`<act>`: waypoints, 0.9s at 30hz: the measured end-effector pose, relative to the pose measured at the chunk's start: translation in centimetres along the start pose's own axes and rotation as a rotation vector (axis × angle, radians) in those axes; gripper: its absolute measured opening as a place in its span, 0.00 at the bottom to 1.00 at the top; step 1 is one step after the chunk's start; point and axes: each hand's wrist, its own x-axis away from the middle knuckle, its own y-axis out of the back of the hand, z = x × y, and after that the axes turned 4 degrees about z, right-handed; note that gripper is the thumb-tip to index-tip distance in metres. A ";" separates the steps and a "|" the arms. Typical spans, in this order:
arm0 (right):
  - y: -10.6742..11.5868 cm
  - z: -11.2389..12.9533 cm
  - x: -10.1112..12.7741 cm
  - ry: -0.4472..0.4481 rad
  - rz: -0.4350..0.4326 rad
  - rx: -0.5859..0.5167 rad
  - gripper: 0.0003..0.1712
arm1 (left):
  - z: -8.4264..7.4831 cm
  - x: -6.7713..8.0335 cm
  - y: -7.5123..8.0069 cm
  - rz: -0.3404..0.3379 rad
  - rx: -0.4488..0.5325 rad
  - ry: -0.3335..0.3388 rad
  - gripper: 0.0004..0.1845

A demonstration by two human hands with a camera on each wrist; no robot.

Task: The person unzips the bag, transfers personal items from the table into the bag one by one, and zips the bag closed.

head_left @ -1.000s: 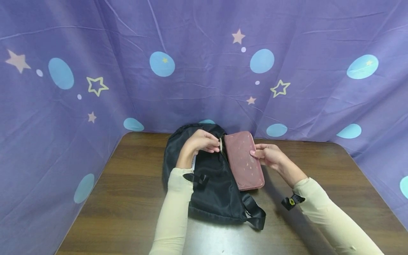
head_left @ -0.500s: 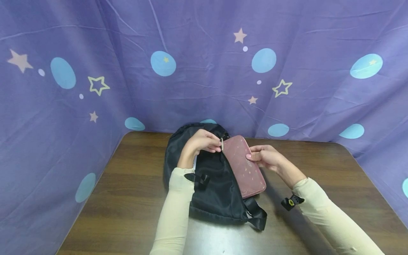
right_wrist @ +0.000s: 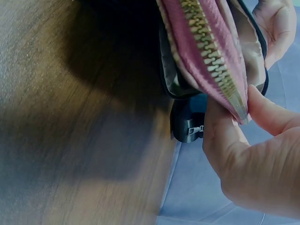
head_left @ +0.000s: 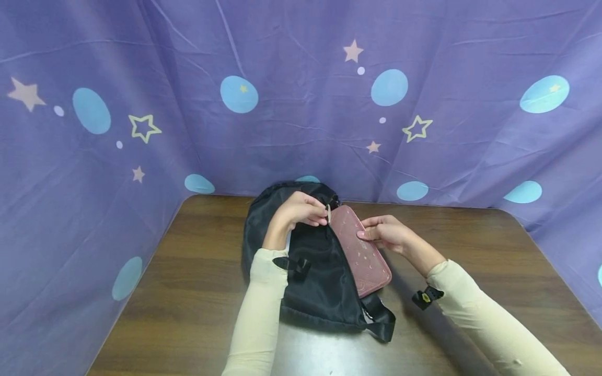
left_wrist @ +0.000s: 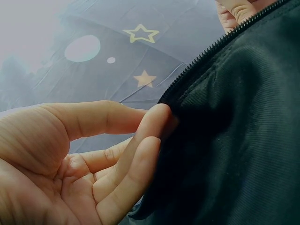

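Note:
A black backpack (head_left: 320,277) lies on the table with its side zipper undone. My left hand (head_left: 303,210) pinches the zippered edge of its opening; in the left wrist view the thumb and fingertips meet on the black fabric (left_wrist: 243,126). A pink zip wallet (head_left: 359,250) with small printed marks is held by my right hand (head_left: 383,233), thumb on top and fingers beneath. The right wrist view shows the wallet's gold zipper (right_wrist: 211,56) between the lips of the bag's beige-lined opening (right_wrist: 253,56). The wallet's left part is hidden inside the backpack.
A black strap (head_left: 382,318) trails from the backpack's lower right corner onto the brown wooden table (head_left: 197,292). Behind the table hangs a purple curtain (head_left: 301,146) with stars and blue ovals, close to the backpack's top.
My right hand has moved left and slightly down, sliding the pink wallet farther into the backpack's opening. The left hand keeps its pinch on the edge, almost in place.

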 end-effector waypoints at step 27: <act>-0.4 -0.1 -1.0 -0.003 -0.006 -0.139 0.24 | -0.2 -0.1 -0.5 -0.029 0.001 0.010 0.14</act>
